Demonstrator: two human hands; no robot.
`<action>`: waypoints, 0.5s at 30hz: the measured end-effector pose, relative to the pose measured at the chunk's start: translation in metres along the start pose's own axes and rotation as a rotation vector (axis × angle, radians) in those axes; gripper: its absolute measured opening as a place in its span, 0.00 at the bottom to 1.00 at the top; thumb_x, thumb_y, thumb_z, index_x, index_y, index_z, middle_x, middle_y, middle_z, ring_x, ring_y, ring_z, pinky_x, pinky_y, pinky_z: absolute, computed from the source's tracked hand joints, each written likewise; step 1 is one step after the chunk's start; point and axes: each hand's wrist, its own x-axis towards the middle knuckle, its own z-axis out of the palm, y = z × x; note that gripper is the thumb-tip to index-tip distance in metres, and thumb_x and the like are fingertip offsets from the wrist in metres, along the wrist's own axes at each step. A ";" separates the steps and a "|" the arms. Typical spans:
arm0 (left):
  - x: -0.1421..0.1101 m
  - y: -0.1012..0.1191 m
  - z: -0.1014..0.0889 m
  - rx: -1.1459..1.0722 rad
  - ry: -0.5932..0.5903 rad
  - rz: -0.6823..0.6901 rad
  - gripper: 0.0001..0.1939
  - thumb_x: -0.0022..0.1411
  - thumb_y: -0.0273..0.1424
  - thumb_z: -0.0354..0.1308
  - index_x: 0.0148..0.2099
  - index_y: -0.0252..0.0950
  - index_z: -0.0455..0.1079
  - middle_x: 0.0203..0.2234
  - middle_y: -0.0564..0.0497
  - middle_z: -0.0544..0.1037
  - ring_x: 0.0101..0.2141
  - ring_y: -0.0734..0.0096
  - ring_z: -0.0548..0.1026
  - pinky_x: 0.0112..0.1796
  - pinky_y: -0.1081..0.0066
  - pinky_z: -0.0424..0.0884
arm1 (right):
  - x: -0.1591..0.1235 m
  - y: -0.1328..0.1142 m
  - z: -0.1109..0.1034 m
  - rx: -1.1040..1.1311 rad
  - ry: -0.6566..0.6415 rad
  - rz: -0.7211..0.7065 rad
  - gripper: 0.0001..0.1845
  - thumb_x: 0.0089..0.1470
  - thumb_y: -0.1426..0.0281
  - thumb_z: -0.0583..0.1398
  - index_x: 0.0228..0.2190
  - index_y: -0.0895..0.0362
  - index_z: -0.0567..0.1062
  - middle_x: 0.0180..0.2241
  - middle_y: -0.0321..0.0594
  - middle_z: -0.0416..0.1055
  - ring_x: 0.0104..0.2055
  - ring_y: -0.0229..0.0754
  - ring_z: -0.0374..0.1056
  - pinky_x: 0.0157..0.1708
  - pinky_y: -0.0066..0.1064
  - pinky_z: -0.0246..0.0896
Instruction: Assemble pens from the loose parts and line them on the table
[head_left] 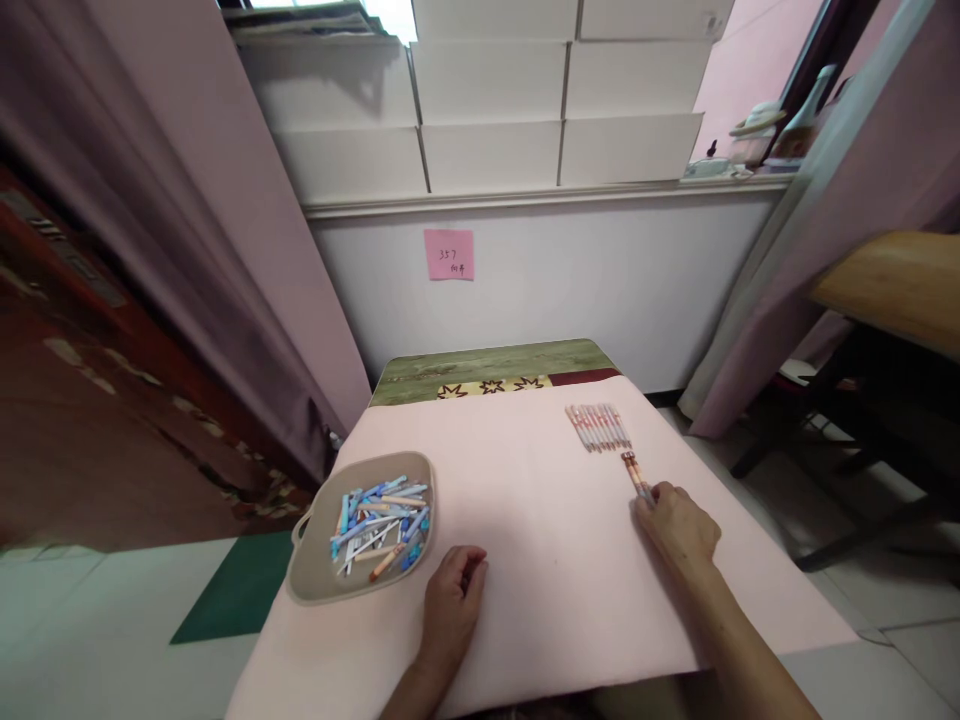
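My right hand (679, 520) pinches the near end of what looks like a pair of brown-and-orange patterned pens (636, 474), low over the cloth or resting on it. Just beyond their far tips lies a row of similar pens (598, 428), side by side and slightly slanted. My left hand (454, 590) rests on the cloth with its fingers curled in, and nothing shows in it. To its left stands a beige basin (309, 570) with a handle. Inside are many mixed pens (386, 520), blue, white and tan.
A pink cloth (517, 500) covers most of the table, whose green wood-patterned far end (495, 365) shows. White boxes (491, 155) are stacked on the ledge behind. A pink note (450, 255) is stuck to the wall. Curtains hang on both sides, and a wooden table (892, 285) stands right.
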 end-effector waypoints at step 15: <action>-0.018 0.024 -0.019 -0.050 -0.008 0.076 0.08 0.59 0.31 0.55 0.40 0.39 0.73 0.32 0.48 0.75 0.27 0.69 0.71 0.32 0.69 0.68 | -0.015 0.011 -0.006 0.039 0.064 -0.070 0.32 0.58 0.47 0.43 0.49 0.54 0.71 0.50 0.52 0.70 0.43 0.59 0.70 0.35 0.47 0.63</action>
